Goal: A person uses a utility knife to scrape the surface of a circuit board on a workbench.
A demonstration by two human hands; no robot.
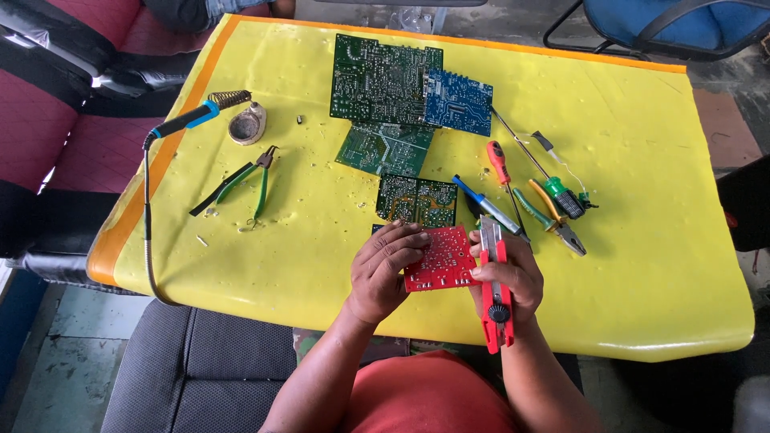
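Red circuit board, flat and roughly square, its face studded with fine pale solder points, is held just above the near edge of the bench between both hands. Left hand is curled over the board's left edge, fingers laid on its upper face, grasping it. Right hand is clenched around a red utility knife, a long plastic-bodied tool with a black round wheel near its lower end; the metal tip is seen just above the fingers, beside the board's right edge. Whether the tip touches the board cannot be told.

Directly beyond the left hand, a small dark green board with orange traces is laid flat. Further beyond it, a green board, a large dark green board and a blue board are overlapped. Just beyond the right hand lie a blue-handled tool, a red-handled screwdriver, a green-handled screwdriver and yellow-gripped pliers. Well to the left of the left hand lie green-handled cutters, a soldering iron with black and blue grip, and a round metal tin. The bench is covered in glossy yellow sheet, wrinkled and speckled.
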